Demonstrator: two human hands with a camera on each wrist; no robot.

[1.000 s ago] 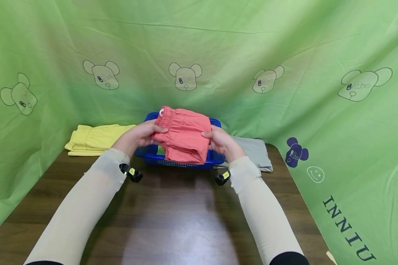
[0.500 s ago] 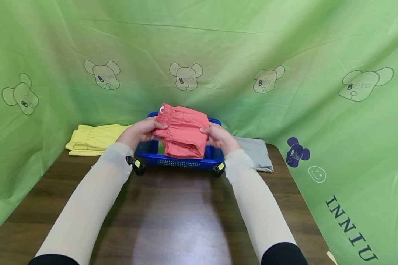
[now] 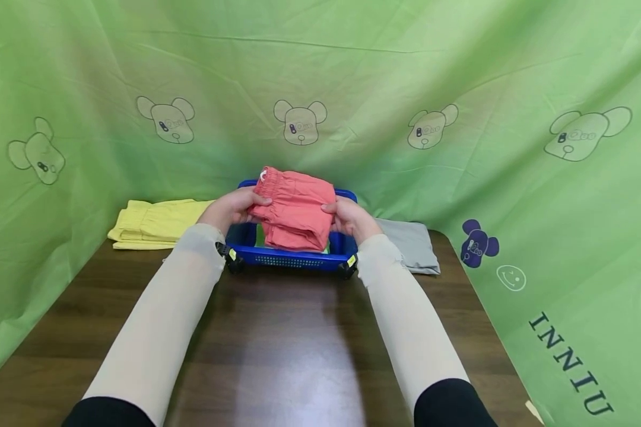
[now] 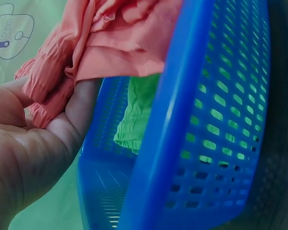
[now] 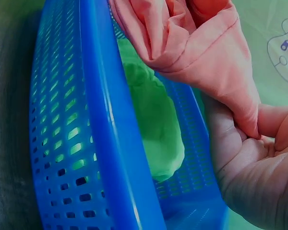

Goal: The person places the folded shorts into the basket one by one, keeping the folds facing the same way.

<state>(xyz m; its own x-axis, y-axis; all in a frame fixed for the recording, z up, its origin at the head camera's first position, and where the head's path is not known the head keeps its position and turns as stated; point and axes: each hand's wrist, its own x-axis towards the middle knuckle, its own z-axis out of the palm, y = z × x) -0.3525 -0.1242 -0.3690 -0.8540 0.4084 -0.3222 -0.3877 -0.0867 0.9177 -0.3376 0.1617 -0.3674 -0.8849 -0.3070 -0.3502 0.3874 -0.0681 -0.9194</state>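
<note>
Folded coral-red pants (image 3: pixel 296 207) with a gathered elastic waist hang over the blue plastic basket (image 3: pixel 294 259). My left hand (image 3: pixel 234 209) grips their waistband end, thumb on top and fingers beneath. At the opposite end my right hand (image 3: pixel 354 218) pinches the folded edge between thumb and fingers. Inside the basket lies a green garment (image 5: pixel 156 120); its gathered edge also shows in the left wrist view. Both wrist views show the pants above the green cloth, close to the basket's rim (image 4: pixel 165 110). The pants cover much of the basket's inside in the head view.
Folded yellow pants (image 3: pixel 157 224) lie on the wooden table (image 3: pixel 294 332) left of the basket. A folded grey garment (image 3: pixel 408 244) lies to its right. A green curtain (image 3: pixel 352 65) with bear prints stands behind and along both sides.
Both hands have moved slightly forward with the coral-red pants, which now sit a little farther back over the basket. The grip of each hand looks the same.
</note>
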